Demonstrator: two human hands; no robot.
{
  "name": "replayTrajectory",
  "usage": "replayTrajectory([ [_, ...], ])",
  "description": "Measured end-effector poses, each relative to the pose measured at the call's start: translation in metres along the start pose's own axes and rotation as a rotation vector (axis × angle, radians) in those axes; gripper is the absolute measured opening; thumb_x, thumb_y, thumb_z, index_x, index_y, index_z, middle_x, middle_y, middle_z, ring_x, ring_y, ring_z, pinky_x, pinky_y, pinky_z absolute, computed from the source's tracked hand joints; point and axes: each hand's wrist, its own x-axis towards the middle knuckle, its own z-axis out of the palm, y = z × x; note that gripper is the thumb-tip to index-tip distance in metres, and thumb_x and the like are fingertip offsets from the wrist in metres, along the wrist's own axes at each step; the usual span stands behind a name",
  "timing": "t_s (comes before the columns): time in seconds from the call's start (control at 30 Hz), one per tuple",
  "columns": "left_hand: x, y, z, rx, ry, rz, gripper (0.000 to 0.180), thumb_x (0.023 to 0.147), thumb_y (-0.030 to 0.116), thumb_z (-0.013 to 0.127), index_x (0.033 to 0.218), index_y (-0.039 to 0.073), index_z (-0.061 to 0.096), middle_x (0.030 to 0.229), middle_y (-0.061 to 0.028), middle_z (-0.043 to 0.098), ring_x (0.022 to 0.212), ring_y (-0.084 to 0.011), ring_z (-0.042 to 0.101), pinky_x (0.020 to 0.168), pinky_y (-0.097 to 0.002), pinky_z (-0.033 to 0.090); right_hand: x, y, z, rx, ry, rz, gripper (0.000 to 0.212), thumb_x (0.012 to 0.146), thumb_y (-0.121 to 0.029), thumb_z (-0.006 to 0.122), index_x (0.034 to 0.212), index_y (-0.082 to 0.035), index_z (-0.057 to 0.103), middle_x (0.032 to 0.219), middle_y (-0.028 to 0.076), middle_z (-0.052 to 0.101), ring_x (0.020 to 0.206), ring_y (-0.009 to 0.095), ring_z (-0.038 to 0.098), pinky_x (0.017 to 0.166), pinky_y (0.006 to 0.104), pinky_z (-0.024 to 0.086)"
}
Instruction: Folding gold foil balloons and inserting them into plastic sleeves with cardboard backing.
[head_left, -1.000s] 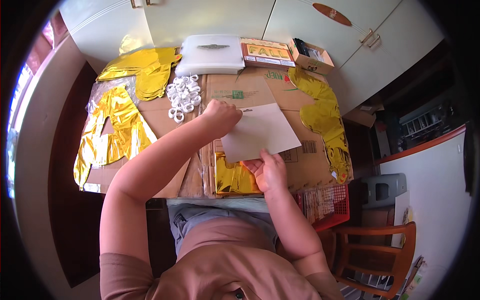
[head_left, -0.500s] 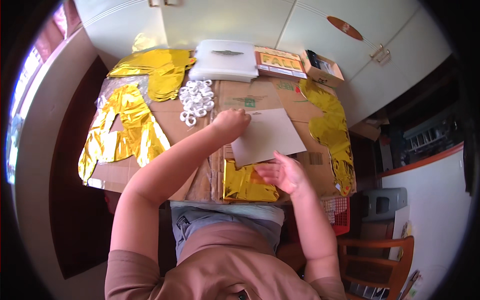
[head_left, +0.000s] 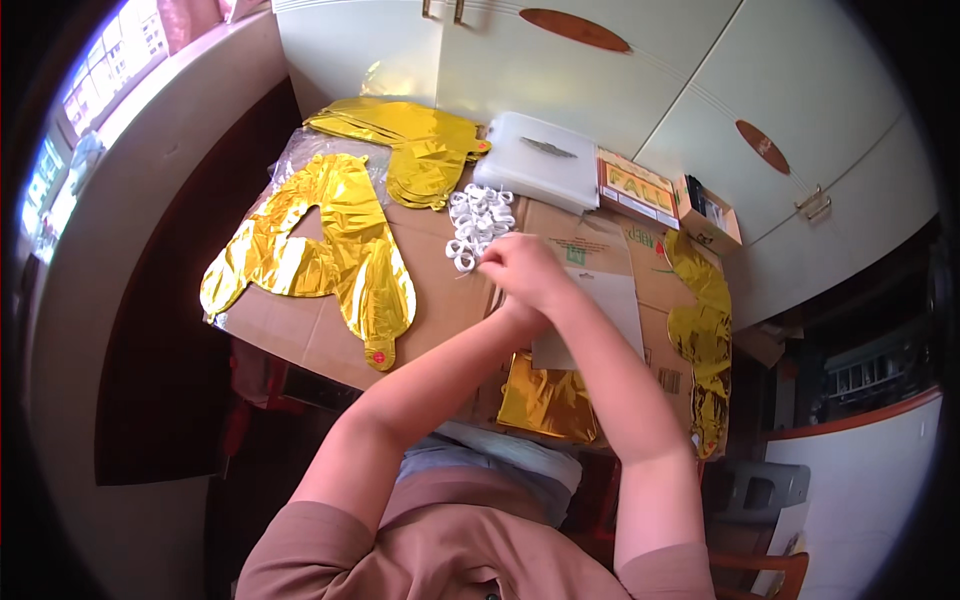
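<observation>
My right hand reaches up and left across my left arm, its fingers bent together at the lower right edge of a pile of white ribbon loops. Whatever is between the fingertips is too small to make out. Underneath, my left hand lies mostly hidden by the right wrist; its fingers do not show. Under my right forearm is a pale grey card sheet with a hang hole. A folded gold foil piece sits at the near edge of the table, partly beneath the sheet.
Cardboard covers the table. Flat gold foil balloons lie left, at the back left and along the right edge. At the back stand a translucent plastic case, an orange box and a small open box.
My right hand has moved from beside the gold foil to the white loops, crossing over my left arm. My left hand has left the card's upper edge. The view has turned leftward.
</observation>
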Motion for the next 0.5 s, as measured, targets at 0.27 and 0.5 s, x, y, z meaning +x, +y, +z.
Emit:
replayTrajectory([
  [0.27, 0.008, 0.020, -0.012, 0.667, 0.013, 0.135, 0.016, 0.080, 0.025, 0.055, 0.083, 0.009, 0.054, 0.082, -0.0069, 0.054, 0.082, -0.0254, 0.058, 0.067, -0.0393, 0.049, 0.027, -0.007, 0.047, -0.422, -0.145, 0.000, 0.017, 0.077, -0.020, 0.067, 0.086, -0.007, 0.072, 0.093, 0.014, 0.070, 0.090, 0.031, 0.070, 0.078, 0.0405, 0.056],
  [0.5, 0.005, 0.027, -0.041, 0.568, -0.226, 0.043, 0.015, 0.083, 0.017, 0.058, 0.094, 0.009, 0.062, 0.098, -0.0079, 0.065, 0.103, -0.0233, 0.062, 0.081, -0.0368, 0.050, -0.064, 0.026, -0.073, 0.118, 0.155, 0.164, 0.013, 0.075, -0.011, 0.071, 0.079, 0.000, 0.066, 0.078, 0.009, 0.065, 0.071, 0.018, 0.063, 0.067, 0.0316, 0.051],
])
